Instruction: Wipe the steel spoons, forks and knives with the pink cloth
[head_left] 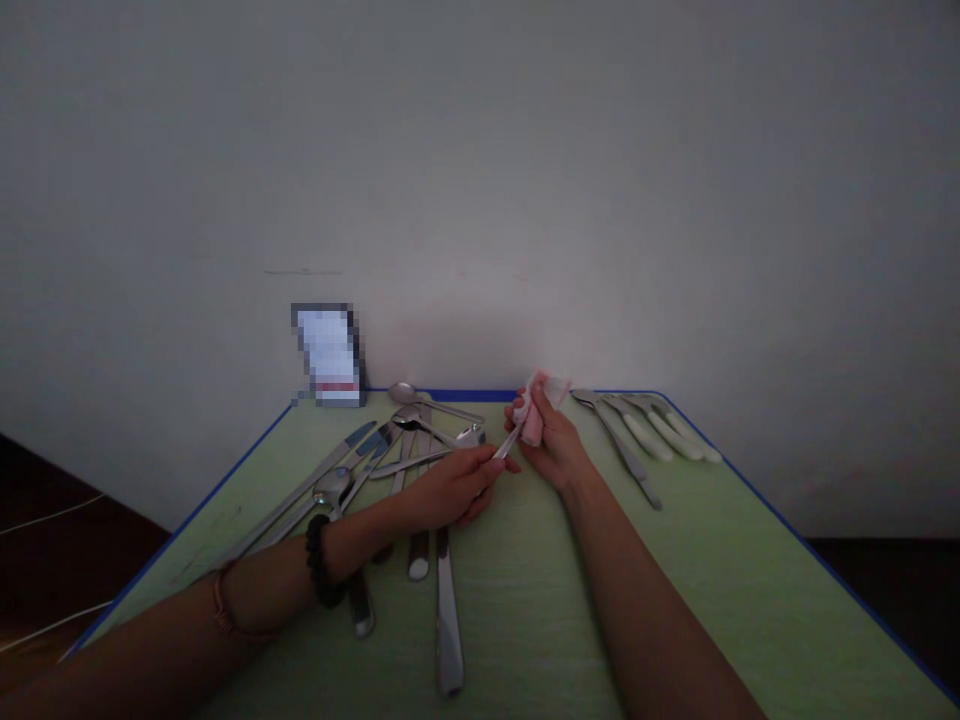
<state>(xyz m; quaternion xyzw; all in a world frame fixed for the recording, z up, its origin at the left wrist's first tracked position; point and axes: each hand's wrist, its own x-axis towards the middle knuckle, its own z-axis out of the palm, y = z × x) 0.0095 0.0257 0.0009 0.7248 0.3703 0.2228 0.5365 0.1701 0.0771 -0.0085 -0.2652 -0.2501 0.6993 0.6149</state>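
Near the middle of the frame, above a green counter [712,580] edged in blue, the left hand [454,487] gripped a slim metal utensil [509,442] between thumb and fingers. Just beside it, the right hand [556,440] was closed around a crumpled pink-and-white tissue [531,422], and the utensil's far end ran into its folds. That end was hidden and the light dim, so whether it was a fork, spoon or knife could not be told.

The step in hand looked like wiping this piece; the next move seemed to call for a firm left hold and a light pinch of the tissue along the metal.

No tray, box or cup showed; the cutlery lay directly on the counter in two groups. Left of centre was an overlapping spread with a table knife [339,455], a spoon [332,486], more spoons towards the far edge and a broad metal handle [450,640] pointing to the bottom of the frame. Right of centre, a metal piece [622,450] lay aslant beside white-handled cutlery [646,438]. Further left, a lit phone [326,350] stood tilted near the wall [480,180].
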